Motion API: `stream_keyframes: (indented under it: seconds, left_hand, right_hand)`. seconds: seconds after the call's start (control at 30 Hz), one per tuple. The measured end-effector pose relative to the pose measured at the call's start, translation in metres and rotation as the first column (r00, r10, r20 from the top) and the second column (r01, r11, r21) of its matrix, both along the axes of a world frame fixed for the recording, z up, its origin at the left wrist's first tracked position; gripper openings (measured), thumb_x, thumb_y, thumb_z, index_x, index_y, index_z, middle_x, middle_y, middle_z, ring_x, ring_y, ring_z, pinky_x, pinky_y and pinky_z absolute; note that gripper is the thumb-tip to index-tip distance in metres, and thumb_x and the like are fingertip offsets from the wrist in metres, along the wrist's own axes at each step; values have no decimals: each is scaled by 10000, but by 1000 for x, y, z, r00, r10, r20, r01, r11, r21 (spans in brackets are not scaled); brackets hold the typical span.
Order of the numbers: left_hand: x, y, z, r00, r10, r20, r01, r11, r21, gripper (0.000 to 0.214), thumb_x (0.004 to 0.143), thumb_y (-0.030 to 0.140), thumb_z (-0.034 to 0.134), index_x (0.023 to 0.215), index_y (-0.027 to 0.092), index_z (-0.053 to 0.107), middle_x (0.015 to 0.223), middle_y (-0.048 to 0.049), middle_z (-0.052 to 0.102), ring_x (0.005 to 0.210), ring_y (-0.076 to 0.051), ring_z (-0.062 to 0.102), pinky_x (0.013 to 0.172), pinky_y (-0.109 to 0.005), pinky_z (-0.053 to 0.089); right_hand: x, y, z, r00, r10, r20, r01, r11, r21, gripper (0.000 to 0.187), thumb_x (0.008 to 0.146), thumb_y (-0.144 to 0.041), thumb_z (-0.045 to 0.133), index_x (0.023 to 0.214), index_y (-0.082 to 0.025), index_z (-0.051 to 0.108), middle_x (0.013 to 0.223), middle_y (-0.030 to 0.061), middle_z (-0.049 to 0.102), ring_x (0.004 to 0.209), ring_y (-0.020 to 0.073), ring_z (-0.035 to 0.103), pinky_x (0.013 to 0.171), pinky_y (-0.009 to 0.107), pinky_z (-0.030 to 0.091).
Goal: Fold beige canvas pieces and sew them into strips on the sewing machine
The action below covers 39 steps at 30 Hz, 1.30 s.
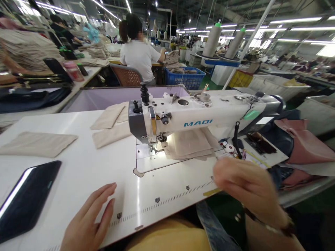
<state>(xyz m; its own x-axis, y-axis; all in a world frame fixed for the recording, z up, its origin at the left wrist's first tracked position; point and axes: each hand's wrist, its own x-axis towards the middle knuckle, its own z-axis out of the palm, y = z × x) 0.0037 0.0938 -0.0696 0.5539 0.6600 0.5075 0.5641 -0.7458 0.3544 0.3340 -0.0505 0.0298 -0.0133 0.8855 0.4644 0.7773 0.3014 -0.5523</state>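
A white sewing machine (175,118) stands on the white table (86,160). Beige fabric pieces (192,141) lie stacked under its arm, right of the needle. Over the table's front left part, my left hand (89,216) is open, fingers stretched, with nothing in it. My right hand (243,181) is closed, its fingers curled in and slightly blurred, above the table edge at the right; anything inside it is hidden. Behind and left of the needle lie more beige pieces (111,120), and another flat beige piece (36,143) is farther left.
A dark phone or tablet (28,198) lies at the left. Along the front edge runs a printed ruler scale (172,197). Small items and a black strap (236,139) are by the machine's right end, near pink fabric (305,143). A person (138,55) sits beyond the machine.
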Motion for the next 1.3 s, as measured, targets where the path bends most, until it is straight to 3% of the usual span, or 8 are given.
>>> stream_keyframes:
  seconds: [0.17, 0.27, 0.33, 0.53, 0.73, 0.9, 1.17, 1.3]
  left_hand:
    - [12, 0, -6, 991, -122, -48, 122, 993, -11, 260, 908, 298, 393, 1093, 182, 534, 930, -42, 617, 760, -114, 637, 701, -153, 519]
    - [16, -1, -7, 989, -136, -52, 136, 991, 0, 258, 919, 292, 375, 1085, 172, 532, 887, -39, 618, 741, -104, 635, 684, -134, 507]
    - [17, -1, -7, 989, -135, -59, 135, 991, -6, 260, 924, 296, 366, 1081, 170, 530, 876, -38, 619, 731, -103, 634, 675, -131, 505]
    - [16, -2, -10, 983, -151, -103, 150, 989, -15, 269, 932, 296, 354, 1107, 172, 515, 929, -47, 622, 774, -109, 637, 704, -138, 502]
    - [16, -1, -14, 979, -150, -140, 152, 988, 6, 276, 933, 301, 351, 1120, 168, 505, 964, -55, 623, 797, -118, 639, 741, -158, 505]
    - [15, -3, -13, 980, -149, -133, 147, 989, -23, 269, 929, 279, 350, 1121, 170, 504, 978, -55, 625, 800, -123, 639, 719, -167, 510]
    - [19, -6, -10, 988, -140, -73, 137, 990, -36, 269, 908, 274, 374, 1093, 174, 541, 959, -51, 642, 783, -139, 648, 680, -188, 524]
    - [20, -6, -7, 989, -137, -54, 135, 990, -41, 256, 908, 268, 372, 1073, 172, 543, 951, -53, 644, 772, -136, 647, 677, -189, 523]
  right_hand:
    - [1, 59, -47, 918, -249, 309, 277, 959, -51, 14, 839, -160, 550, 840, -166, 563, 834, 61, 583, 797, 214, 538, 706, 332, 418]
    - [-3, 78, -62, 860, -294, 417, 361, 929, -88, 157, 761, -212, 673, 857, -157, 562, 887, 75, 572, 792, 230, 530, 691, 340, 412]
    - [-3, 84, -65, 841, -294, 454, 385, 915, -121, 136, 753, -196, 679, 818, -159, 566, 858, 66, 571, 752, 220, 530, 663, 330, 404]
    - [7, 84, -66, 883, -241, 402, 334, 925, -179, 135, 863, -166, 534, 741, -183, 587, 765, 14, 584, 703, 151, 551, 644, 259, 391]
    - [6, 84, -68, 891, -271, 365, 348, 923, -164, 63, 799, -203, 617, 761, -171, 577, 774, 27, 581, 683, 168, 527, 615, 273, 360]
    - [8, 85, -67, 921, -248, 299, 304, 940, -156, 151, 844, -161, 517, 704, -179, 569, 706, 12, 563, 667, 154, 524, 607, 259, 350]
    - [11, 85, -51, 941, -280, 193, 304, 946, -111, 187, 848, -201, 454, 683, -182, 538, 722, 36, 573, 703, 169, 537, 636, 267, 367]
    - [12, 84, -40, 932, -337, 132, 352, 929, -113, 177, 867, -210, 419, 732, -188, 532, 591, -4, 571, 556, 142, 547, 589, 251, 391]
